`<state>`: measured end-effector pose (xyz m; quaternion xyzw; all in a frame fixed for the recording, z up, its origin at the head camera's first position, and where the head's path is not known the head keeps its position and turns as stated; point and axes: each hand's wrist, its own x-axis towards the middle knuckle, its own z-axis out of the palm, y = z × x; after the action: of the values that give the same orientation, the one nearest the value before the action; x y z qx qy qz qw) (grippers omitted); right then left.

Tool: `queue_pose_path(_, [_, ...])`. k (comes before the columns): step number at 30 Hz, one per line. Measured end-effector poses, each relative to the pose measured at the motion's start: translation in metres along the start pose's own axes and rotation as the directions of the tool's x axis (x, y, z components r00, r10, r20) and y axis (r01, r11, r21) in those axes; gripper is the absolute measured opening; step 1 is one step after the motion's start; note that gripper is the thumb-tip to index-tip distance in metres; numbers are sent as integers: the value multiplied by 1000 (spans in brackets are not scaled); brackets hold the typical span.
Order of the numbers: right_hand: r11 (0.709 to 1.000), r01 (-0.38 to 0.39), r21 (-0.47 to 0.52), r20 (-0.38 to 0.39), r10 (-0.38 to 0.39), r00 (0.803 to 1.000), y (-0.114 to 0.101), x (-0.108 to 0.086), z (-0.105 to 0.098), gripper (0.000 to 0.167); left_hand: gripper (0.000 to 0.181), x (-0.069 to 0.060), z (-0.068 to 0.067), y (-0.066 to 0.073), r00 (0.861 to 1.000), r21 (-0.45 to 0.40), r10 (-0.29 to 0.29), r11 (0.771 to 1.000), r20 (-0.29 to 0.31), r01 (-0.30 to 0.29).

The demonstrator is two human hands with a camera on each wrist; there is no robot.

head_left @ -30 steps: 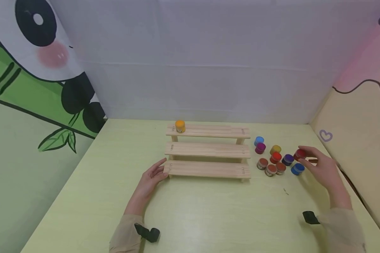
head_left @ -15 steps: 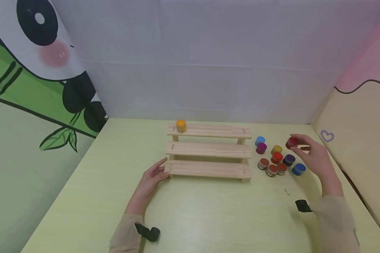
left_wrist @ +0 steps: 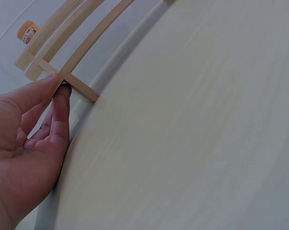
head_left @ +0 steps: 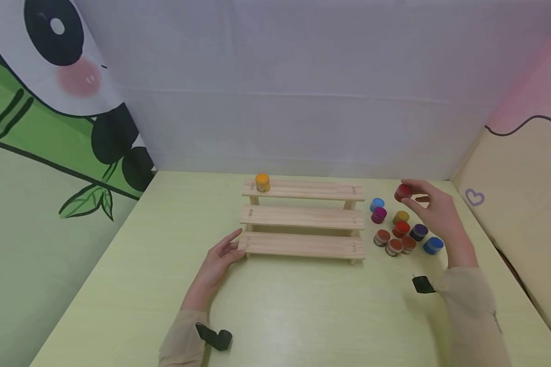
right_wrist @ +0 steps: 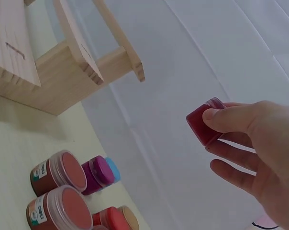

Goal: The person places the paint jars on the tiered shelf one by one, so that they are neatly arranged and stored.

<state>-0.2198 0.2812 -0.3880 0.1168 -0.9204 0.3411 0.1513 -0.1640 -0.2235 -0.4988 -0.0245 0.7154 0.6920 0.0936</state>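
A wooden rack with three stepped shelves stands mid-table, and an orange jar sits at the left of its top shelf. My left hand pinches the left end of the lowest shelf between thumb and fingers, as the left wrist view also shows. Between the thumb and fingertips of my right hand is a dark red jar, held in the air above the table, behind the group of jars and right of the rack.
Several jars stand right of the rack: light blue, purple, yellow, red, dark blue, blue and some brownish ones. A pale cloth wall rises behind the table.
My right hand has lifted the dark red jar from the right side of the group and moved it left and farther back. The left hand keeps its place on the rack.
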Motion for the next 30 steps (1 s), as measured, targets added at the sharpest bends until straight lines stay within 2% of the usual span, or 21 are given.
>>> queue_pose_path(17, [992, 92, 84, -18, -90, 996, -47, 29, 33, 44, 61, 1, -3, -1, 1000, 26, -14, 1000, 8, 14])
queue_pose_path(25, [975, 169, 145, -29, -166, 986, -60, 35, 59, 44, 61, 1, -1, -1, 1000, -2, -10, 1000, 4, 10])
queue_pose_path(30, [952, 230, 204, -90, -215, 972, -63, 38, 76, 43, 61, 1, 0, -2, 1000, -10, -7, 1000, 2, 7])
